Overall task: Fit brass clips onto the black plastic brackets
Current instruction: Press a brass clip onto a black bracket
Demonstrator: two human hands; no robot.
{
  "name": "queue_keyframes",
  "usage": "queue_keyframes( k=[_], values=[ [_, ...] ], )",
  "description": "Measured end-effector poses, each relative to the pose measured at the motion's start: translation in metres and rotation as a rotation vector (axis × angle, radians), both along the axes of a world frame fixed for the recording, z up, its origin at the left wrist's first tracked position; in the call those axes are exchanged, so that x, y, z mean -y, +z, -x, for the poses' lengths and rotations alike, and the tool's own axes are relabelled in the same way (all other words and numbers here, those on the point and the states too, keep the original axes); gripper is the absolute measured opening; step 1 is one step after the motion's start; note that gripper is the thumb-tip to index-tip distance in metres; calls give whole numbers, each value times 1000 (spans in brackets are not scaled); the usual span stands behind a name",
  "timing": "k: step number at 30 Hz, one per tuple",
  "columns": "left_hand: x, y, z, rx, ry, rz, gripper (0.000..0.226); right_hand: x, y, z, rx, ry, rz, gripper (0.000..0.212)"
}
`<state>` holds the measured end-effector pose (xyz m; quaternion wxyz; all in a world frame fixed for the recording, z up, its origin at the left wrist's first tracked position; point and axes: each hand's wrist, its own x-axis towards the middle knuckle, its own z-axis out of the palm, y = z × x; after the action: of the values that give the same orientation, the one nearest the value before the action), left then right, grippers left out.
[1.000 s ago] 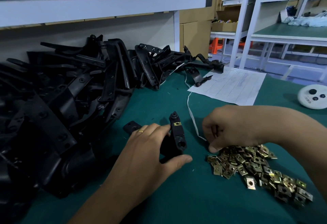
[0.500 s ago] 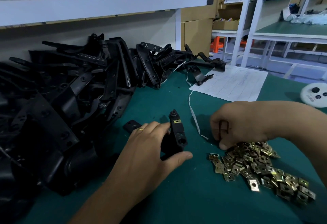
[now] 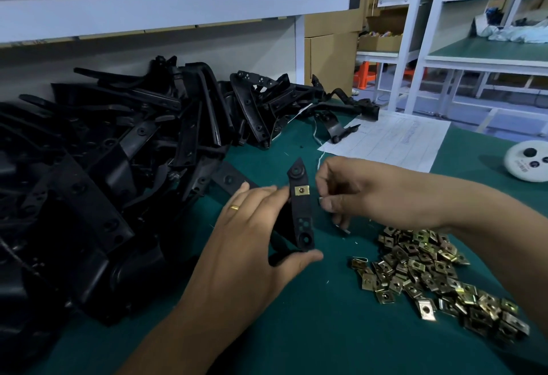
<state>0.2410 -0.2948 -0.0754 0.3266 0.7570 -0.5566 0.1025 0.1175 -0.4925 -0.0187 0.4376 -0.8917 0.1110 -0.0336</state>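
My left hand [image 3: 249,238] grips a black plastic bracket [image 3: 301,214] upright above the green table, thumb under its lower end. One brass clip [image 3: 302,190] sits fitted on the bracket's upper part. My right hand [image 3: 358,194] is just right of the bracket, fingers curled, with the edge of a small clip [image 3: 321,201] showing at its fingertips. A heap of loose brass clips [image 3: 430,274] lies on the table below my right wrist.
A large pile of black brackets [image 3: 112,167] fills the left and back of the green table [image 3: 296,330]. A sheet of paper [image 3: 394,140] and a white string lie behind my hands. A white round device [image 3: 527,164] sits at the far right.
My right hand has left the clip heap and risen towards the bracket. My left hand has lifted the bracket slightly and turned its face more to the camera.
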Motion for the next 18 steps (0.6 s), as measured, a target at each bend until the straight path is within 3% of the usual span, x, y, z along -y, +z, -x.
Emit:
queue_keyframes(
  k=[4, 9, 12, 18],
  values=[
    [0, 3, -1, 31, 81, 94, 79, -10, 1, -8, 182, -23, -297, 14],
    [-1, 6, -2, 8, 104, 158, 75, -18, 2, -14, 252, -21, -737, 16],
    [-2, 6, -1, -10, 115, 190, 74, -19, 3, -15, 260, -38, -774, 15],
    [-4, 8, 1, -82, 160, 156, 76, -22, -2, -16, 266, -80, -624, 23]
  ],
)
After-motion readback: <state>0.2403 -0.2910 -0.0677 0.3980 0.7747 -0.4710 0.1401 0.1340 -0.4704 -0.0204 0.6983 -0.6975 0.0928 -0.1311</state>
